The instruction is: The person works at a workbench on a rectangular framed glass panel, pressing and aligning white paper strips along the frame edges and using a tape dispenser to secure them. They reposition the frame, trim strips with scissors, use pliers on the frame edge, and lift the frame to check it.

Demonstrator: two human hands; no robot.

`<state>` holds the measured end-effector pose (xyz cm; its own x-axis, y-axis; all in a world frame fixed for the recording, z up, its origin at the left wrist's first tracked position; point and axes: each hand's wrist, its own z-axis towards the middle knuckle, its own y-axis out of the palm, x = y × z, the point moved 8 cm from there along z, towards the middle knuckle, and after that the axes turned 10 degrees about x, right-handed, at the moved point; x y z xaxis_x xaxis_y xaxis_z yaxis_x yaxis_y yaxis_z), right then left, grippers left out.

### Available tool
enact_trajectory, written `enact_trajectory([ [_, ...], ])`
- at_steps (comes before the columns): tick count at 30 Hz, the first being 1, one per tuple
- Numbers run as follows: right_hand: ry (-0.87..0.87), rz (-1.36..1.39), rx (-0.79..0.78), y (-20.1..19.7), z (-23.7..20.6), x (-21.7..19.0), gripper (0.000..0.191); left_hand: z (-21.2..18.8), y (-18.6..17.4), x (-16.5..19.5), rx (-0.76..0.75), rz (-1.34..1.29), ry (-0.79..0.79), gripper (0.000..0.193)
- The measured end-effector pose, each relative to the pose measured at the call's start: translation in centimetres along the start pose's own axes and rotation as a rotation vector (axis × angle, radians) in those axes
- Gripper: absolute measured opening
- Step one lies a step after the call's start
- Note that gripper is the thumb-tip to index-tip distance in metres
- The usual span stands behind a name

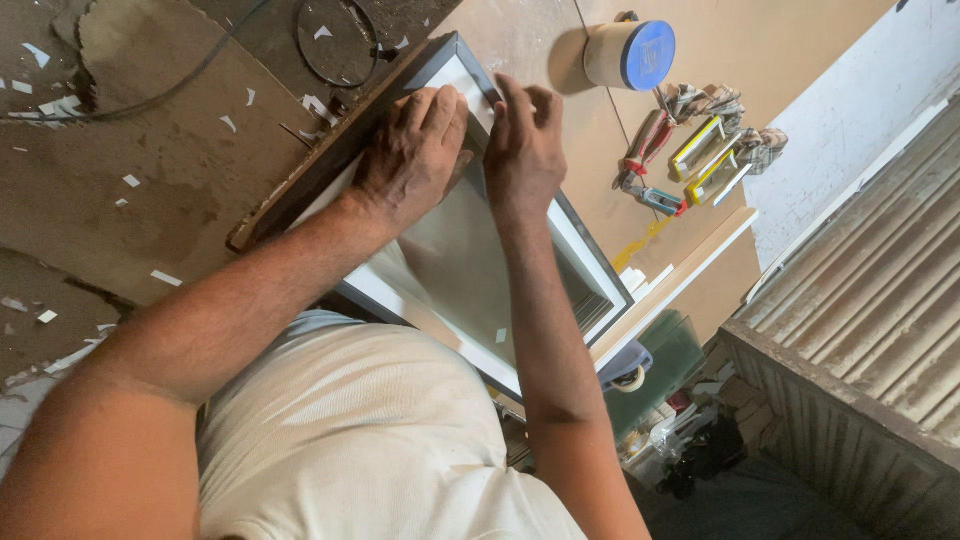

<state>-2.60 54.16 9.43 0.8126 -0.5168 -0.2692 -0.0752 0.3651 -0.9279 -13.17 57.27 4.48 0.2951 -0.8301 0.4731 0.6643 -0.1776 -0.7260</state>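
A rectangular picture frame with a dark outer edge and a white inner border lies face up on a brown workbench, a glass pane set inside it. My left hand rests palm down on the frame's upper corner, fingers pressed against the white border. My right hand sits just beside it on the same corner, fingers curled down onto the frame's edge. Both forearms stretch over the glass from my white shirt.
A round tub with a blue lid stands at the back of the brown workbench. Pliers and yellow-handled tools lie to the right. A pale wooden strip edges the bench. Paper scraps and a cable litter the floor; corrugated metal is at right.
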Motion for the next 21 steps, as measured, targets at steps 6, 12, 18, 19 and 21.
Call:
enact_trajectory([
  [6,-0.235,0.003,0.067,-0.9,-1.5,-1.5,0.064,0.4,0.7,0.7,-0.039,0.062,0.043,0.041],
  [12,-0.109,-0.132,0.079,-2.5,-6.0,3.4,0.062,0.6,0.5,1.4,-0.059,0.022,0.001,0.070],
  [18,0.167,-0.221,0.065,-6.6,-15.0,12.0,0.075,0.4,1.1,1.9,-0.094,-0.031,-0.022,0.074],
  [19,0.215,-0.208,0.069,-7.6,-17.0,13.2,0.073,0.4,1.3,2.1,-0.099,-0.037,-0.017,0.074],
  [21,0.324,-0.186,0.085,-9.7,-21.2,15.1,0.070,0.4,1.4,2.4,-0.103,-0.063,-0.018,0.070],
])
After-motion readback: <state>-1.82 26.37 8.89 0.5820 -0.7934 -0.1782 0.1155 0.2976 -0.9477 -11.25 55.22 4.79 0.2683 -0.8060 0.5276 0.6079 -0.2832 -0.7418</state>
